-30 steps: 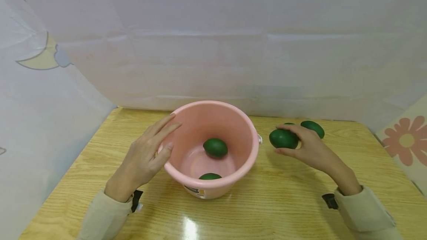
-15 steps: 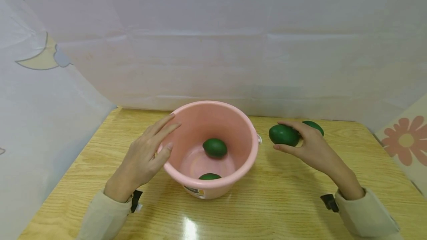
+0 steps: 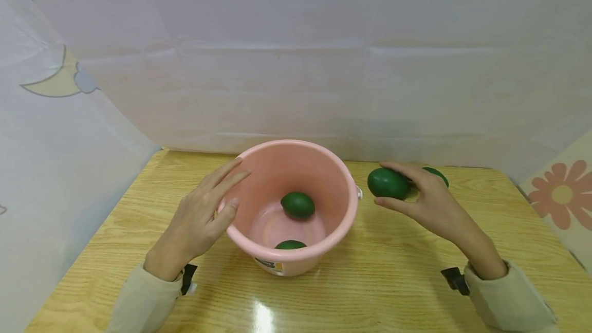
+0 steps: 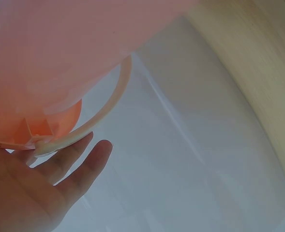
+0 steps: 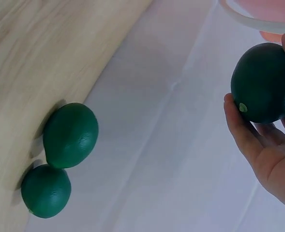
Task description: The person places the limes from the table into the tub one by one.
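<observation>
A smooth, dark green, egg-shaped avocado [image 3: 387, 184] is held between the thumb and fingers of my right hand [image 3: 432, 197], to the right of a pink bucket [image 3: 344, 222]. The right wrist view shows this held avocado [image 5: 263, 82] off the table, a pale stem spot on its end. My left hand [image 3: 196, 215] rests at the bucket's left rim with fingers extended and spread. From the left wrist, those fingers [image 4: 86, 169] lie beside the pale handle [image 4: 101, 112]. Inside the bucket are two avocados, one near the middle [image 3: 297, 205], another [image 3: 290, 245] partly hidden by the front rim.
Two more avocados sit behind the right hand, the upper one [image 5: 70, 135] touching the lower one [image 5: 45, 191]; in the head view one avocado [image 3: 437, 173] shows partly. The wooden table [image 3: 393, 281] ends at a pale cloth backdrop [image 3: 287, 91].
My right hand has lifted the avocado a little and shifted it slightly left, away from the two behind it. The left hand and the bucket stay in place.
</observation>
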Demonstrator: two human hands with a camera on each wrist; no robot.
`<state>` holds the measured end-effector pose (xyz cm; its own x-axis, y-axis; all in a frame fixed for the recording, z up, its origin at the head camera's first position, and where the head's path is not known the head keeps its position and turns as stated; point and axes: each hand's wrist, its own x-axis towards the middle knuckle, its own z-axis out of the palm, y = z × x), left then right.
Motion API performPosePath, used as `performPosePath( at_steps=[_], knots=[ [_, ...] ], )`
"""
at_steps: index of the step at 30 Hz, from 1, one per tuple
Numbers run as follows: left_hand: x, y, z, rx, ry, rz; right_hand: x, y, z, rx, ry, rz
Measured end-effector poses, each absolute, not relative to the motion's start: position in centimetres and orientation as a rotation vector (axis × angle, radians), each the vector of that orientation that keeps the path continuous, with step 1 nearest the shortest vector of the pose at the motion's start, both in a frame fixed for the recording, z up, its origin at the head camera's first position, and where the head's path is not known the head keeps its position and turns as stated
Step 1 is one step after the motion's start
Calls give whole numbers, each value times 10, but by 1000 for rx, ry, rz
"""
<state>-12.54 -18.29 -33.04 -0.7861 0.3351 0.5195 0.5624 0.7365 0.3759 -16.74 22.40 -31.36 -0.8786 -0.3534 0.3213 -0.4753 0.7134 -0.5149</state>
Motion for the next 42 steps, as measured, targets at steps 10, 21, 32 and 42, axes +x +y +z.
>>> performPosePath(
  at_steps=[10,21,32,42],
  knots=[
    [-126,-184,-330,-696,-2515,-738,-166,213,-298,660,-2691,936],
    [-126,-184,-330,-694,-2525,-746,-160,199,-283,647,-2641,974],
    [-126,-183,-330,-696,-2524,-738,-158,186,-275,718,-2571,945],
    [-126,-183,-331,-700,-2522,-748,-155,174,-270,830,-2524,946]
  ],
)
